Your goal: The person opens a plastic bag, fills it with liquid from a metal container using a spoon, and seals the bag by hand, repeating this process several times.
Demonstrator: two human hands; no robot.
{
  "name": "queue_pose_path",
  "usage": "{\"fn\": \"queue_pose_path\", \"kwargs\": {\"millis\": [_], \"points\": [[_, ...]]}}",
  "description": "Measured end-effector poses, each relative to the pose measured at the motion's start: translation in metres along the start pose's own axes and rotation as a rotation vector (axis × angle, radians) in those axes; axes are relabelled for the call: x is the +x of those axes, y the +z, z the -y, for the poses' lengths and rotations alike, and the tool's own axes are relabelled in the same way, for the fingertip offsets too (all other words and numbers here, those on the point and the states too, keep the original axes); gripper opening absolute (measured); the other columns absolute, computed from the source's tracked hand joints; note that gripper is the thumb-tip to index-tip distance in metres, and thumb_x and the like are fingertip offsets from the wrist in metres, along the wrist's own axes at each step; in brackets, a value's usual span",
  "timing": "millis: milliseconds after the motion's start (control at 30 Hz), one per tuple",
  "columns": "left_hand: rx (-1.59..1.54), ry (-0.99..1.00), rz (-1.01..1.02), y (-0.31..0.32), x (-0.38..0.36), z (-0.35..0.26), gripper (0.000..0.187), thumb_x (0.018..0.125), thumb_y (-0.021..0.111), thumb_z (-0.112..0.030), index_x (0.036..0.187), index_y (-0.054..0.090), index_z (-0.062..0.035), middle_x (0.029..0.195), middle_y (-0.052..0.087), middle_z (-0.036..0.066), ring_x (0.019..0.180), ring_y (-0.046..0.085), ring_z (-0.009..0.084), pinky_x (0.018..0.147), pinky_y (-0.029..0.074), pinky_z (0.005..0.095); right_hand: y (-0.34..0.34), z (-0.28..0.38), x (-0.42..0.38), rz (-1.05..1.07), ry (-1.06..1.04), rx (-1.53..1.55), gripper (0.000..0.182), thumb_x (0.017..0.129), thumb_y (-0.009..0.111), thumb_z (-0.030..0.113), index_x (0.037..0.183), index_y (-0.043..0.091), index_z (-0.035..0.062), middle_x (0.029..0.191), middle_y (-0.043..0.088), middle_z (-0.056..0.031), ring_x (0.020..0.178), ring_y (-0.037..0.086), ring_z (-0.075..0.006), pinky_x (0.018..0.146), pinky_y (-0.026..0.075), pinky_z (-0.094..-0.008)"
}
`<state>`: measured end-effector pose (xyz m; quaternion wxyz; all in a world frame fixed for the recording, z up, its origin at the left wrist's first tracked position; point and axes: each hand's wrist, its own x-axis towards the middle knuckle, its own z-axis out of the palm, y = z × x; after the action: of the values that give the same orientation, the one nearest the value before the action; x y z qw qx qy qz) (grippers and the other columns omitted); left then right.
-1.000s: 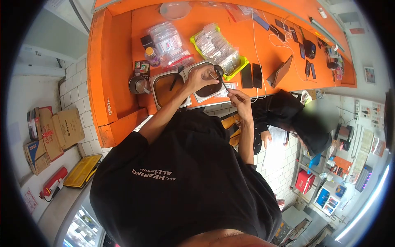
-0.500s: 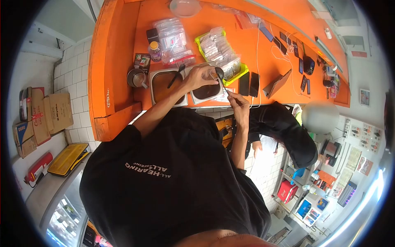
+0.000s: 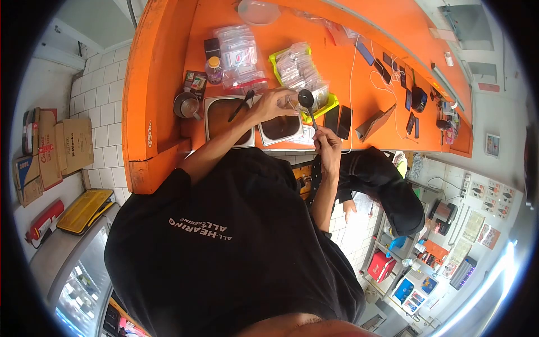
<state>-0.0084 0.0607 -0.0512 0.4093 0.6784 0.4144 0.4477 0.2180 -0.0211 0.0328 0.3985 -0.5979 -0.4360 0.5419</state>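
Note:
My left hand (image 3: pixel 276 106) is closed on a small clear plastic bag (image 3: pixel 292 101), held above the right steel pan (image 3: pixel 279 138) of dark brown sauce. The bag's contents cannot be made out. In my right hand (image 3: pixel 328 140) is the handle of a black ladle (image 3: pixel 306 99), its round bowl beside the bag with the dark inside facing the camera. A second steel pan (image 3: pixel 213 135) of brown sauce stands on the left, with a black spoon (image 3: pixel 241 106) lying across it. My left forearm passes over this pan and hides part of it.
Beyond the pans, a lime-green basket (image 3: pixel 335 103) holds several filled clear packets. Stacked plastic bags (image 3: pixel 237 50), a purple-capped bottle (image 3: pixel 214 66) and a metal mug (image 3: pixel 186 105) stand left. Phones (image 3: pixel 345 121) and a tablet (image 3: pixel 375 123) lie right. A person in black (image 3: pixel 387 185) bends close to my right.
The ladle's bowl has shifted a little right of the bag and turned so its inside shows. My right hand has moved slightly with it. My left hand stays nearly in place.

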Motion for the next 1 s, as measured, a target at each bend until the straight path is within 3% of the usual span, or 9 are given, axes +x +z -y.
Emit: {"fn": "queue_pose_path", "kwargs": {"millis": [267,333,400,467,567,600,667,933,1000], "points": [[0.009,-0.008,-0.080,-0.008,-0.004,-0.002,0.058,0.070,0.087,-0.032,0.117,0.066,-0.0050,0.100,0.067,0.010,0.075,0.060,0.0213,0.070,0.050,0.0352,-0.016,-0.010,0.002,-0.001,0.089,0.210,0.019,0.096,0.055,0.008,0.109,0.068,0.0030,0.076,0.059,0.0006,0.057,0.045,-0.0041,0.047,0.028,-0.0173],[0.010,0.133,-0.240,-0.008,-0.005,0.001,0.056,0.070,0.087,-0.026,0.120,0.067,-0.0080,0.088,0.064,0.006,0.067,0.052,0.0148,0.063,0.046,0.0298,-0.020,-0.022,0.010,-0.017,0.119,-0.193,0.020,0.093,0.057,0.010,0.103,0.071,0.0016,0.074,0.060,-0.0011,0.057,0.049,-0.0075,0.050,0.038,-0.0225],[0.010,0.113,-0.233,-0.012,-0.007,-0.005,0.056,0.070,0.087,-0.025,0.120,0.067,-0.0081,0.086,0.063,0.005,0.066,0.052,0.0144,0.063,0.046,0.0301,-0.014,-0.037,0.022,0.049,-0.115,-0.672,0.023,0.088,0.063,0.013,0.104,0.071,-0.0019,0.075,0.068,-0.0078,0.063,0.062,-0.0183,0.062,0.049,-0.0317],[0.008,0.095,-0.227,-0.014,-0.010,-0.015,0.056,0.071,0.087,-0.023,0.120,0.067,-0.0081,0.083,0.061,0.004,0.065,0.051,0.0140,0.062,0.045,0.0303,0.003,-0.032,0.026,0.079,-0.020,-1.016,0.020,0.089,0.064,0.019,0.099,0.073,0.0046,0.090,0.070,-0.0177,0.090,0.068,-0.0273,0.076,0.052,-0.0388],[0.062,0.115,-0.233,-0.013,-0.011,-0.024,0.056,0.070,0.086,-0.026,0.118,0.065,-0.0053,0.095,0.063,0.007,0.064,0.053,0.0153,0.063,0.047,0.0300,0.036,-0.010,0.026,-0.134,-0.511,-0.972,0.019,0.086,0.070,0.019,0.101,0.072,0.0078,0.105,0.066,-0.0182,0.107,0.062,-0.0316,0.086,0.051,-0.0422],[0.066,0.116,-0.228,-0.011,-0.010,-0.025,0.056,0.070,0.086,-0.026,0.118,0.065,-0.0053,0.095,0.063,0.007,0.064,0.053,0.0153,0.063,0.047,0.0300,0.049,0.007,0.023,-0.138,-0.510,-0.965,0.019,0.086,0.070,0.019,0.101,0.072,0.0078,0.105,0.066,-0.0182,0.107,0.062,-0.0316,0.086,0.051,-0.0422],[0.067,0.183,-0.262,-0.006,-0.011,-0.026,0.056,0.070,0.086,-0.022,0.120,0.065,-0.0052,0.092,0.062,0.005,0.061,0.051,0.0132,0.060,0.045,0.0293,0.068,0.040,0.016,-0.106,-0.693,-0.549,0.018,0.084,0.073,0.014,0.101,0.071,0.0076,0.119,0.060,-0.0183,0.114,0.057,-0.0355,0.091,0.049,-0.0441],[-0.083,-0.029,-0.270,-0.006,-0.009,-0.056,0.042,0.077,0.081,-0.011,0.115,0.067,-0.0016,0.084,0.062,0.002,0.061,0.050,0.0069,0.056,0.043,0.0251,0.064,0.043,0.036,-0.074,-0.613,-0.484,0.010,0.087,0.067,0.003,0.098,0.065,0.0023,0.110,0.063,-0.0161,0.102,0.063,-0.0285,0.081,0.052,-0.0375],[-0.514,-0.168,-0.244,-0.003,-0.007,-0.048,0.034,0.084,0.077,-0.009,0.115,0.067,-0.0020,0.087,0.068,0.002,0.073,0.059,0.0068,0.066,0.047,0.0219,0.056,0.039,0.039,-0.082,-0.574,-0.392,0.009,0.089,0.066,0.003,0.098,0.064,0.0013,0.103,0.065,-0.0142,0.095,0.065,-0.0249,0.076,0.053,-0.0351]]}}
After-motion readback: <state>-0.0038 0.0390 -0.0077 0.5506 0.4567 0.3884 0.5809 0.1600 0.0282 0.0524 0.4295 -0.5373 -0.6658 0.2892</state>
